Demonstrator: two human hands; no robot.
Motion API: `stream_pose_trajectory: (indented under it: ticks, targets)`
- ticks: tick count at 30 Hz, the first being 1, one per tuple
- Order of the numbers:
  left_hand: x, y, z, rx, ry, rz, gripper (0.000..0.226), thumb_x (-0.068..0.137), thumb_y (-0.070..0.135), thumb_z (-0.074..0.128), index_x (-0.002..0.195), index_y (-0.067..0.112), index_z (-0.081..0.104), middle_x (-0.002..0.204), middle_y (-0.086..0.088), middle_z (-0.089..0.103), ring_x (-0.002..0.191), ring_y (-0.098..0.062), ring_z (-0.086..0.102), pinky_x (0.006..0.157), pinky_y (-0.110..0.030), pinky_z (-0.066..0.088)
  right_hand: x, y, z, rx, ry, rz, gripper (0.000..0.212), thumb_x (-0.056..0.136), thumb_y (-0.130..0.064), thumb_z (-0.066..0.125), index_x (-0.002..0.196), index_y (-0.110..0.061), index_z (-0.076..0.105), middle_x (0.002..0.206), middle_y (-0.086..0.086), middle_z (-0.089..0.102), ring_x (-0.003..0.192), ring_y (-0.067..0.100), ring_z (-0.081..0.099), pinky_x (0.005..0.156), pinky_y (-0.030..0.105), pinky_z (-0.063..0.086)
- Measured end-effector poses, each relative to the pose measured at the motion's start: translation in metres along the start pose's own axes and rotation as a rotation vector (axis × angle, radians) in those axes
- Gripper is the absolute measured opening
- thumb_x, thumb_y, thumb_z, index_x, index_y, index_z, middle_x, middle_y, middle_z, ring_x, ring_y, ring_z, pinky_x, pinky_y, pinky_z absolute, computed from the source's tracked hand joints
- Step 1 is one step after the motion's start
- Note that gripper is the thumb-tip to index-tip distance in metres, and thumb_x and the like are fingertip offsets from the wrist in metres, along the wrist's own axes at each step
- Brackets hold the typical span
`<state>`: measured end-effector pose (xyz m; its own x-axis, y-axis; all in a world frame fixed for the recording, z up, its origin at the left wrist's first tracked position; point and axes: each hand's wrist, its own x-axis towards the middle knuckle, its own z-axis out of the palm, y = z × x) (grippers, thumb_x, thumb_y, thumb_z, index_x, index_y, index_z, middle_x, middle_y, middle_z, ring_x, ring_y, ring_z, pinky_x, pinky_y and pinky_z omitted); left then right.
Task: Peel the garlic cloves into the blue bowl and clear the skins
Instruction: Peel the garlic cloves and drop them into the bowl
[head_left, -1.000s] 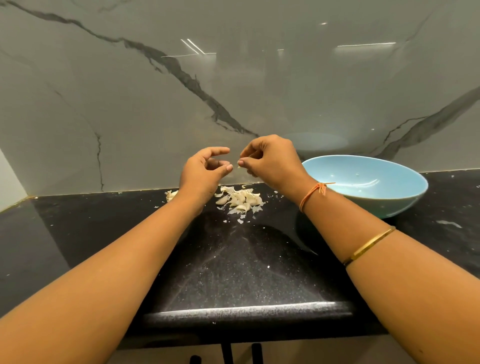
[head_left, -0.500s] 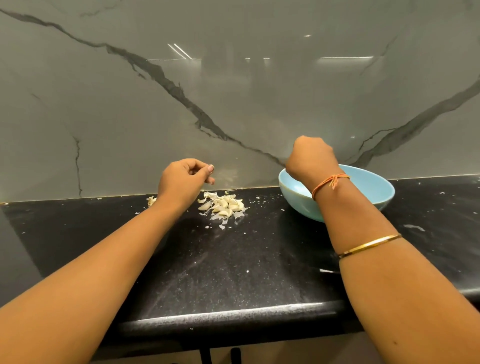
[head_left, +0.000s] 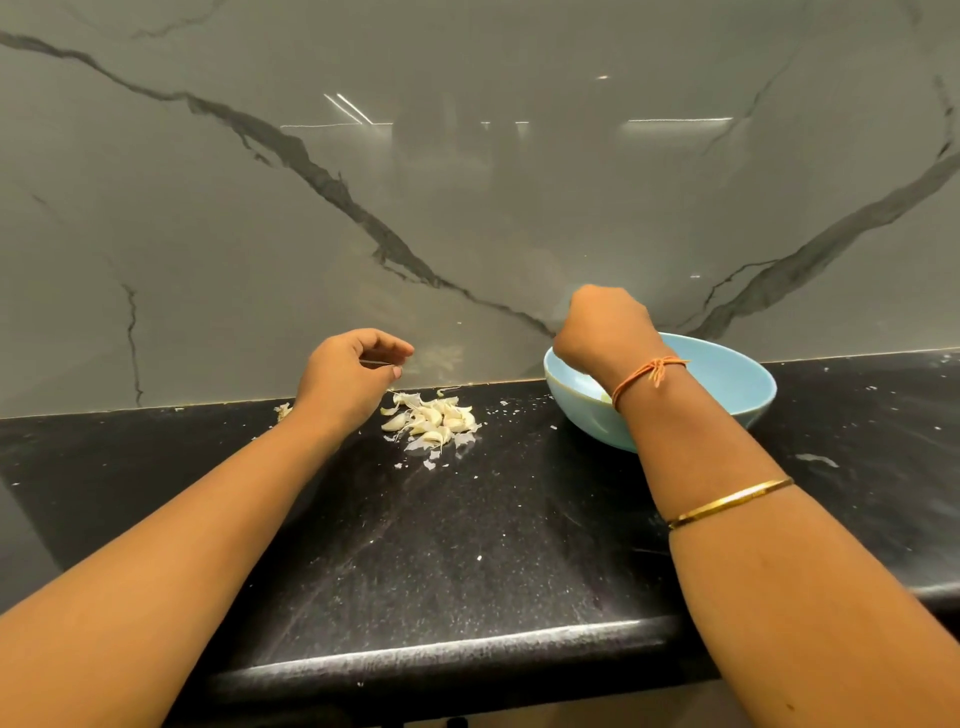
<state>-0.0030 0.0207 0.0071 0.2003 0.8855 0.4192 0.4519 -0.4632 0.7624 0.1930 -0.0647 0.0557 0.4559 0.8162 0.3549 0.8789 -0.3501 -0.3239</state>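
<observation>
Over the blue bowl (head_left: 737, 379) at centre right, the right hand (head_left: 605, 327) dips in with its fingers hidden, so I cannot tell its grip; it is likely dropping a peeled clove. Well apart, the left hand (head_left: 345, 376) pinches a thin skin (head_left: 376, 362) above the garlic cloves (head_left: 436, 415) on the tabletop (head_left: 467, 545). Next, pick another.

Dim w/ backsplash (head_left: 467, 208) glare, fisheye edges

One cam, head-worn, wide-angle, looking fwd & down from above the near edge of the black counter (head_left: 467, 545) toward the marble wall (head_left: 467, 208) at the back. Close-in: both forearms run in from the bottom corners, left hand (head_left: 345, 376) just left of centre, right hand (head_left: 605, 327) right of centre over the blue bowl (head_left: 737, 379). Counter's front edge sits low in frame.
</observation>
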Motion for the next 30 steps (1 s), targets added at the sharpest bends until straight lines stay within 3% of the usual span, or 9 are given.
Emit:
stream_pose_trajectory:
  ticks: [3,5,9,13,19,26,30]
  targets:
    - [0.0,0.0,0.0,0.014,-0.002,-0.001,0.024,0.085,0.0,0.065,0.089,0.024,0.068,0.084,0.011,0.065,0.087,-0.011,0.062,0.087,-0.03,0.049,-0.001,-0.011,0.0,0.044,0.083,-0.043,0.021,0.086,0.0,0.045,0.068,-0.003,0.034,0.104,0.021,0.059,0.099,0.039,0.055,0.071,0.03,0.035]
    - [0.001,0.0,0.0,0.017,0.004,-0.002,0.021,0.084,0.001,0.066,0.09,0.021,0.069,0.083,0.012,0.065,0.085,-0.01,0.062,0.085,-0.028,0.049,-0.002,-0.021,0.002,0.059,0.141,-0.101,0.008,0.087,-0.004,0.046,0.08,-0.003,0.05,0.1,0.02,0.06,0.09,0.037,0.054,0.069,0.029,0.035]
    - [0.0,0.001,-0.001,0.006,0.021,-0.003,0.02,0.083,0.002,0.068,0.088,0.021,0.068,0.081,0.013,0.064,0.08,-0.007,0.061,0.082,-0.027,0.048,-0.006,-0.04,0.016,0.064,0.235,-0.34,0.02,0.089,-0.01,0.044,0.094,-0.003,0.063,0.098,0.017,0.064,0.09,0.037,0.057,0.066,0.028,0.036]
    - [-0.001,0.001,-0.002,0.012,0.032,-0.008,0.019,0.083,0.001,0.068,0.091,0.018,0.069,0.081,0.01,0.065,0.08,-0.009,0.061,0.082,-0.026,0.049,-0.015,-0.055,0.038,0.061,0.124,-0.545,0.022,0.089,-0.01,0.047,0.099,-0.006,0.066,0.098,0.014,0.066,0.09,0.034,0.06,0.073,0.033,0.049]
    - [0.001,-0.001,-0.002,0.027,0.069,-0.036,0.021,0.082,0.0,0.068,0.086,0.02,0.068,0.087,0.002,0.067,0.089,-0.017,0.064,0.087,-0.036,0.053,-0.026,-0.065,0.059,-0.024,-0.127,-0.79,0.027,0.094,-0.013,0.046,0.112,-0.011,0.065,0.109,0.011,0.064,0.101,0.029,0.056,0.078,0.032,0.042]
    - [0.002,0.0,-0.002,0.04,0.067,-0.054,0.021,0.082,-0.001,0.068,0.087,0.02,0.067,0.088,0.002,0.066,0.086,-0.014,0.062,0.085,-0.033,0.052,-0.025,-0.067,0.071,-0.066,-0.187,-0.841,0.028,0.096,-0.013,0.047,0.12,-0.013,0.061,0.12,0.009,0.058,0.111,0.027,0.05,0.096,0.033,0.036]
    - [0.002,-0.001,-0.002,0.032,0.058,-0.055,0.021,0.083,-0.001,0.067,0.086,0.02,0.066,0.086,0.003,0.066,0.086,-0.014,0.062,0.085,-0.033,0.052,-0.022,-0.068,0.074,-0.074,-0.202,-0.836,0.026,0.097,-0.022,0.049,0.117,-0.012,0.063,0.118,0.011,0.055,0.111,0.029,0.047,0.087,0.034,0.04]
